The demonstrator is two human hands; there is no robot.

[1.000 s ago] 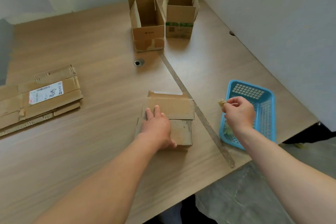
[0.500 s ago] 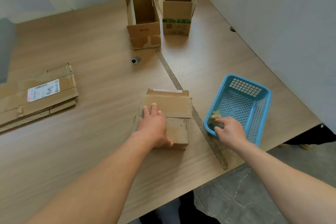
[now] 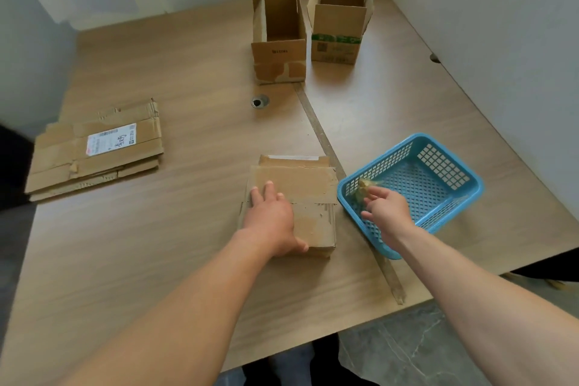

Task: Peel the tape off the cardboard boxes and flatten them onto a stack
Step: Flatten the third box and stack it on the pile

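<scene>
In the head view, I took the flattened box (image 3: 293, 197) in front of me as my landmark. My left hand (image 3: 272, 222) lay flat on it, fingers spread and pressing rather than gripping, which I judged was to keep the cardboard folded down. Just right of that box stood the blue basket (image 3: 451, 197), its near corner almost touching the cardboard. My right hand (image 3: 387, 208) hovered over the basket's near end with fingers loosely parted, and a crumpled wad of tape (image 3: 362, 187) sat at the fingertips; I could not tell whether it was pinched or already let go. The basket seemed placed there to catch peeled tape.

Well to the left of the box lay the stack (image 3: 94, 150) of flattened cartons, a clear stretch of table (image 3: 188, 72) between. Beyond the box stood two open boxes (image 3: 279, 37) side by side, not yet flattened. Nothing blocked the way to the stack.
</scene>
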